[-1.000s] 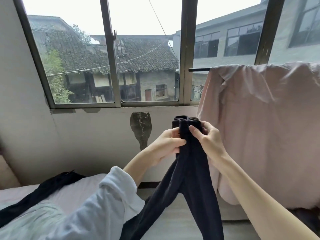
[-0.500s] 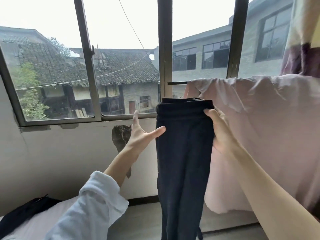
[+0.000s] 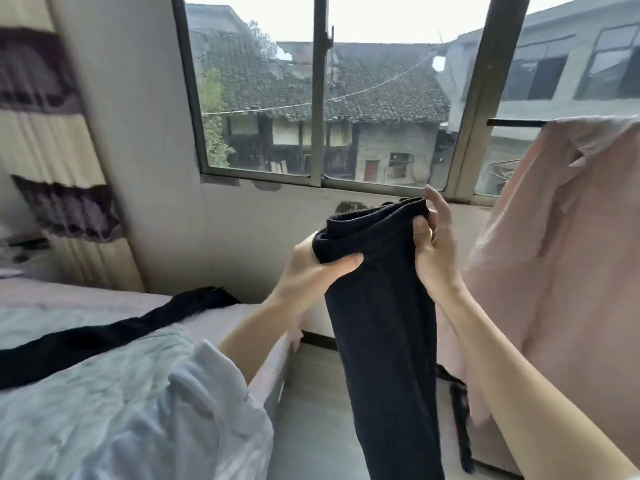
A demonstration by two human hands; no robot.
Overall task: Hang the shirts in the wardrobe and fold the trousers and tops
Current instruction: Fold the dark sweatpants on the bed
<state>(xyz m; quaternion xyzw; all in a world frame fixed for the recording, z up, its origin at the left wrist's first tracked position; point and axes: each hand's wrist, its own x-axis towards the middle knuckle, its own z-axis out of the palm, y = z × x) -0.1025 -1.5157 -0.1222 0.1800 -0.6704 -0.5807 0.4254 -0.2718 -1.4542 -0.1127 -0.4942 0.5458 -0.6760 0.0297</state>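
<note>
Dark navy trousers (image 3: 381, 323) hang lengthwise in front of me, their legs together and running out of the bottom of the view. My left hand (image 3: 311, 271) grips the left end of the waistband, thumb across the front. My right hand (image 3: 433, 244) pinches the right end of the waistband, with the forefinger raised. A pale pink shirt (image 3: 561, 254) hangs over a dark rail (image 3: 512, 123) at the right, just behind my right arm. A second dark garment (image 3: 104, 334) lies stretched across the bed (image 3: 86, 393) at the left.
A window (image 3: 346, 98) fills the wall ahead, above a low sill. A striped curtain (image 3: 52, 150) hangs at the far left. Bare floor (image 3: 311, 410) shows between the bed and the rack with the pink shirt.
My left hand, open beside the trousers half a second ago, now grips the waistband. The view has swung left, bringing the curtain and bed in. The trousers sit lower and tilted.
</note>
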